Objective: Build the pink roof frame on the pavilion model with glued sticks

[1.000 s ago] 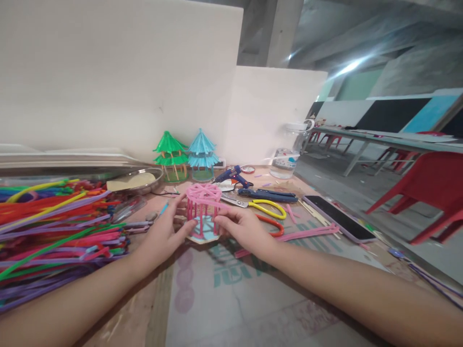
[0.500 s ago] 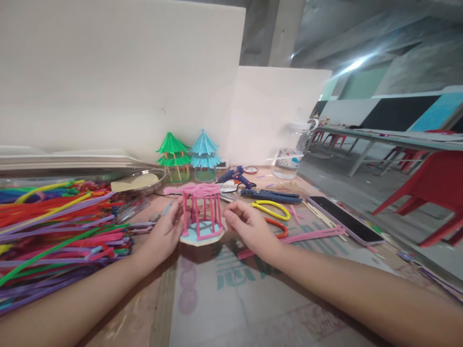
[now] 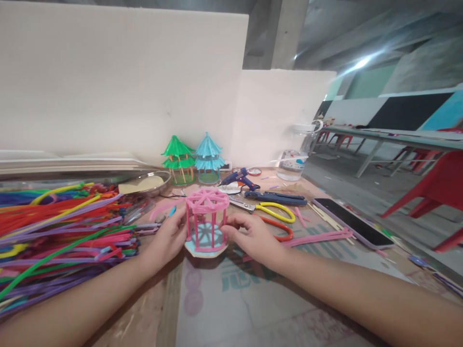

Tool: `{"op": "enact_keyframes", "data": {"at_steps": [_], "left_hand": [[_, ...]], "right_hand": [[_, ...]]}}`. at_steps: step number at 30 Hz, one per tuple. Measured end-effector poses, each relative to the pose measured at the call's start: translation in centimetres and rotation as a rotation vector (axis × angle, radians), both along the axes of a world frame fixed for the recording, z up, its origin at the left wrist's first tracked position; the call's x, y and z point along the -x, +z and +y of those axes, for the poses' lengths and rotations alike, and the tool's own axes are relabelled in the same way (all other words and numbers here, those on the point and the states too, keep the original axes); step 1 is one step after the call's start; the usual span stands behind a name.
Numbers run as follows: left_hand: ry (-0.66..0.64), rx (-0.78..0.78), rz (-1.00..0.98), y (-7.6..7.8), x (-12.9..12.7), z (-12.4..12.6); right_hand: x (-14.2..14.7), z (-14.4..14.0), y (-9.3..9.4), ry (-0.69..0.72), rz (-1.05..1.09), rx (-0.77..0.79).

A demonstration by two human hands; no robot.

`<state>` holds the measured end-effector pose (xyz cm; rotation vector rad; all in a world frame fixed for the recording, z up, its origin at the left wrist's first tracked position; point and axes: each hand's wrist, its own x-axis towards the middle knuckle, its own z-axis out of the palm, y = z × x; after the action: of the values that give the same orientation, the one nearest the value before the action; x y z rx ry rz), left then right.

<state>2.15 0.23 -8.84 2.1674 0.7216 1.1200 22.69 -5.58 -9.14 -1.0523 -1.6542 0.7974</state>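
With the left hand (image 3: 167, 237) and right hand (image 3: 249, 236) both gripping the pink straw pavilion (image 3: 206, 220) standing on the desk (image 3: 253, 308), too hard a squeeze could buckle its thin pillars.

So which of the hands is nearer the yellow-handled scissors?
Right. The right hand sits just in front of the yellow-handled scissors; the left hand is across the pink straw pavilion.

We record: white wall boards (image 3: 123, 82) behind our work table (image 3: 253, 308); grey concrete ceiling (image 3: 379, 29) with one bright light (image 3: 361, 62); long grey table (image 3: 394, 140); red plastic chairs (image 3: 434, 188) at right.
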Motion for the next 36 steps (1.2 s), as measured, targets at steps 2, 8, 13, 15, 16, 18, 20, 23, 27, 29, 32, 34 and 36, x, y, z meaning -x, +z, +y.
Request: {"op": "enact_keyframes", "data": {"at_steps": [2,8,13,15,16,18,20,23,27,29,32,34,36], "left_hand": [[0.042,0.024,-0.027,0.0,-0.1,0.1],[0.186,-0.002,0.06,-0.1,0.0,0.4],[0.16,0.01,0.087,0.0,-0.3,0.5],[0.176,0.012,0.086,0.1,-0.4,0.4],[0.182,0.013,0.089,0.2,-0.4,0.2],[0.18,0.019,0.109,0.4,-0.4,0.1],[0.169,0.02,0.139,0.4,-0.4,0.0],[0.167,0.018,0.17,0.2,-0.3,0.2],[0.172,0.009,0.188,0.3,-0.3,0.2],[0.174,-0.001,0.181,0.5,-0.3,0.1],[0.174,-0.011,0.159,0.7,-0.4,-0.1],[0.175,-0.019,0.151,0.8,-0.4,-0.2],[0.179,-0.031,0.151,0.8,-0.4,-0.2]], "right_hand": [[0.0,0.1,-0.1,-0.028,0.0,-0.015],[-0.3,1.4,-0.9,-0.064,-0.009,0.037],[-0.9,2.3,-1.3,-0.091,-0.075,0.073],[-1.1,2.4,-1.3,-0.095,-0.084,0.071],[-1.2,2.5,-1.2,-0.096,-0.09,0.068],[-1.3,2.5,-1.1,-0.1,-0.102,0.059],[-1.5,2.7,-1.2,-0.105,-0.113,0.053],[-1.8,3.1,-1.3,-0.112,-0.134,0.051],[-2.0,3.5,-1.4,-0.115,-0.158,0.045],[-2.0,3.5,-1.4,-0.114,-0.167,0.04],[-2.0,3.5,-1.3,-0.112,-0.182,0.038],[-2.0,3.5,-1.3,-0.114,-0.19,0.039],[-2.0,3.6,-1.4,-0.123,-0.193,0.039]]}}
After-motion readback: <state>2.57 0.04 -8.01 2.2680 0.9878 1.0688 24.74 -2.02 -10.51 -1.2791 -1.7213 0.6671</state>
